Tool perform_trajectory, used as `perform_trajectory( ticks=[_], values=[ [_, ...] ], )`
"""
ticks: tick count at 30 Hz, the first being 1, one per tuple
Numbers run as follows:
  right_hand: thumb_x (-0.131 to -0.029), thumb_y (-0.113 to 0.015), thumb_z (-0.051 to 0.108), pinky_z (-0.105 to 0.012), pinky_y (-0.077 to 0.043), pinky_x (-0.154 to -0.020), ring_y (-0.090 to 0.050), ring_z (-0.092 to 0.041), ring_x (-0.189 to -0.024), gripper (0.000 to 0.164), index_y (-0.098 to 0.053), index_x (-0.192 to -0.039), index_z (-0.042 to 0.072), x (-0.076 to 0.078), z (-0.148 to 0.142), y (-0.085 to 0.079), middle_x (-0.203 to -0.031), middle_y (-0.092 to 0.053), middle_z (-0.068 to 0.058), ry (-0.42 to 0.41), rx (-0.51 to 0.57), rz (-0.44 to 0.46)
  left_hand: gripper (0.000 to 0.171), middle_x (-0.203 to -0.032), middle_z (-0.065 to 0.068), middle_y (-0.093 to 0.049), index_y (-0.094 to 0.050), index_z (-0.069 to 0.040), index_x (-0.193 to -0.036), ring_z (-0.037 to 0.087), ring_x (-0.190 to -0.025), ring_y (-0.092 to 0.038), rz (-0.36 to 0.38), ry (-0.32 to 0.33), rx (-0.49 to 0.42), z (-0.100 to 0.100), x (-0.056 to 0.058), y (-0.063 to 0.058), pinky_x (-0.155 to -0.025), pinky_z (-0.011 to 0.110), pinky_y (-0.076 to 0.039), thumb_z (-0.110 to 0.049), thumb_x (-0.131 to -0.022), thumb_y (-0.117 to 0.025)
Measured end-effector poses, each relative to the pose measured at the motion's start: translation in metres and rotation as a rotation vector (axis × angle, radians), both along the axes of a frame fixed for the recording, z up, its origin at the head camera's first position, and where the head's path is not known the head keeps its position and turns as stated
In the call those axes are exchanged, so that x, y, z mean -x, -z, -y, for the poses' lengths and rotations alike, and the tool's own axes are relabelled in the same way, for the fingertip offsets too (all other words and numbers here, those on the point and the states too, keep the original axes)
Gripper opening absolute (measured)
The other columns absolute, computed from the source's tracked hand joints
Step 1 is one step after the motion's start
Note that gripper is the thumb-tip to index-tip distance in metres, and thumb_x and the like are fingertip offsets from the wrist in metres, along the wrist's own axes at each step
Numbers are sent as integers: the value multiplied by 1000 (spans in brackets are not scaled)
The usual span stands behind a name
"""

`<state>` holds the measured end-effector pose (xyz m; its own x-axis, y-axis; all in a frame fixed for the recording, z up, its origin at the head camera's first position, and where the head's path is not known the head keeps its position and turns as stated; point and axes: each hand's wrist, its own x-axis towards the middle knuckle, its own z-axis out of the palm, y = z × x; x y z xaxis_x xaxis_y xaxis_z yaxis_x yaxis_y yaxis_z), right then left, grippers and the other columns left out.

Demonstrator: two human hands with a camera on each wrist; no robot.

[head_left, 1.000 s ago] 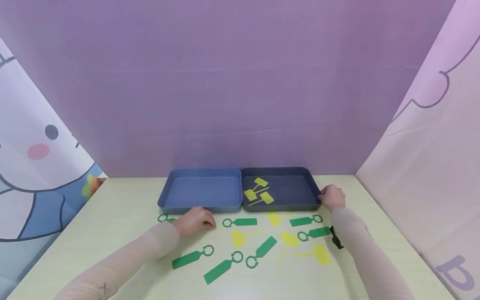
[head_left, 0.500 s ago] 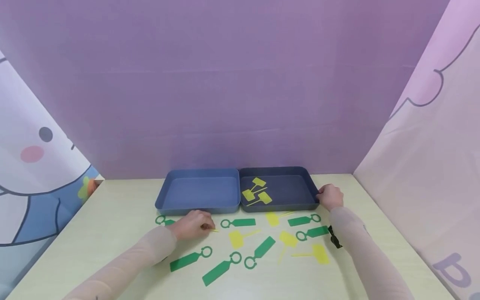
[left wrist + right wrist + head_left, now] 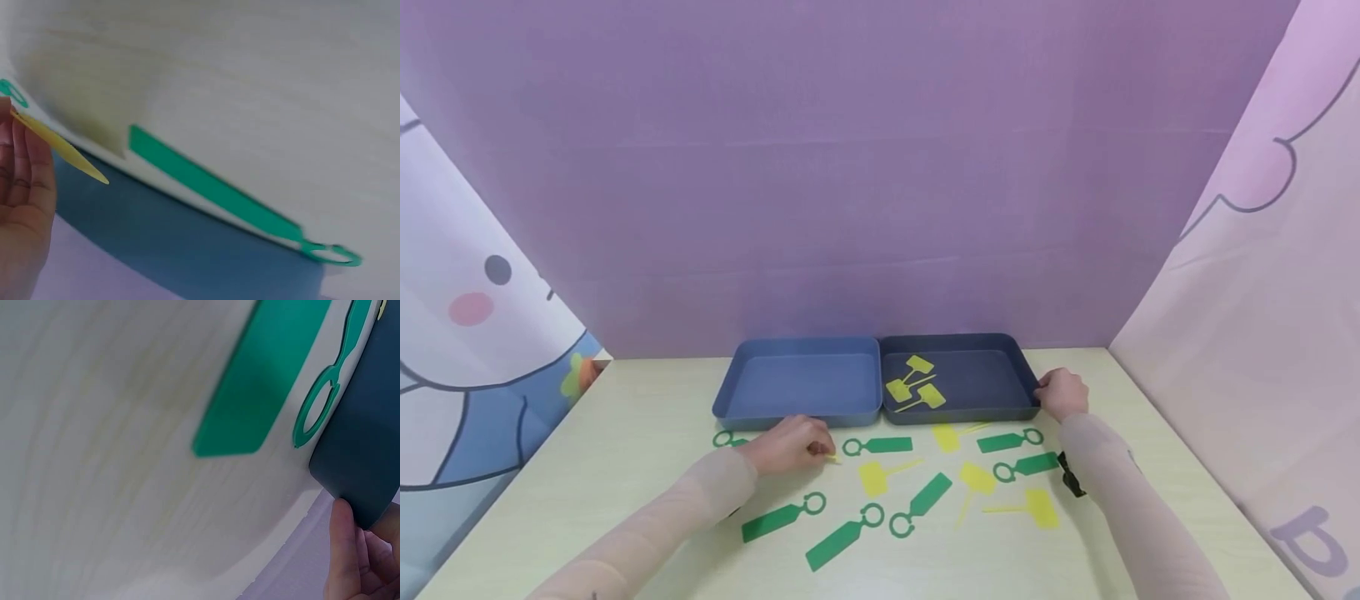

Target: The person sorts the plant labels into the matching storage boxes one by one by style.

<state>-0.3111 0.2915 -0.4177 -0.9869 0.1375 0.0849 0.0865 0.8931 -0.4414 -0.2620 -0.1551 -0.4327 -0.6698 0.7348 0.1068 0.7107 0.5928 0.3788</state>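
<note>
Left hand: the left hand (image 3: 790, 444) pinches a yellow tag (image 3: 62, 149) at its fingertips, just on the near side of the blue tray.
Held tag: tilted, pointing away from the fingers; whether it touches the table I cannot tell.
Right hand: the right hand (image 3: 1063, 394) grips the wall of the dark tray between thumb and fingers, at its near right corner.
Blue tray: the blue tray (image 3: 808, 383) lies at the far left, its right side against the dark tray.
Dark tray: the dark tray (image 3: 985, 379) lies at the far right, three yellow tags (image 3: 932, 396) in its left part.
Yellow on the table: four loose yellow tags (image 3: 1041, 508), spread from the middle to the right, the farthest just before the dark tray.
Green on the table: seven green tags (image 3: 835, 546) with ring ends; the far left one is partly hidden by the left hand.
Surroundings: a pale table (image 3: 647, 433), with a purple backdrop (image 3: 880, 183) behind.
</note>
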Motion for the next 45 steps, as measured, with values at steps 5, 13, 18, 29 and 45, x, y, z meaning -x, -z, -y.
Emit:
perform_trajectory(
  ticks=[5,13,18,29,45],
  values=[
    [-84,-59,8,-53,-45,-81,-60,-40,-88,24,-64,-102,-8,1,-1,0,-98,-65,-24,-3,4,-2,14,-85,-6,-66,-73,-14,-94,-2,-70,-55,25,16,17,-12,3,-9,-63,16,-47,-11,-82,-66],
    [-84,-59,8,-55,-43,-84,-60,-41,-89,24,-65,-101,-8,1,-1,0,-98,-65,-25,-16,2,-14,16,-85,-2,-67,-73,-10,-95,1,-72,-59,10,59,16,-41,6,-32,-64,15,-48,-6,-82,-64],
    [-84,-58,8,-55,-43,-84,-59,-41,-90,24,-65,-102,-8,1,0,-1,-99,-65,-24,-12,0,-8,19,-87,-4,-67,-72,-11,-98,0,-70,-56,9,58,52,-62,8,-46,-63,15,-47,-7,-83,-62],
    [-84,-59,8,-54,-44,-83,-59,-41,-91,25,-65,-102,-7,-1,1,1,-101,-65,-25,2,7,-5,23,-94,-5,-69,-72,-15,-101,1,-79,-59,53,39,71,-106,21,-62,-69,14,-48,-5,-83,-62],
    [-84,-59,8,-54,-44,-84,-60,-40,-90,24,-65,-101,-7,-4,3,-2,-100,-65,-24,12,4,-12,20,-99,-4,-69,-71,-14,-103,7,-86,-62,21,-31,105,-159,57,-57,-76,21,-50,-9,-86,-61]
  ],
)
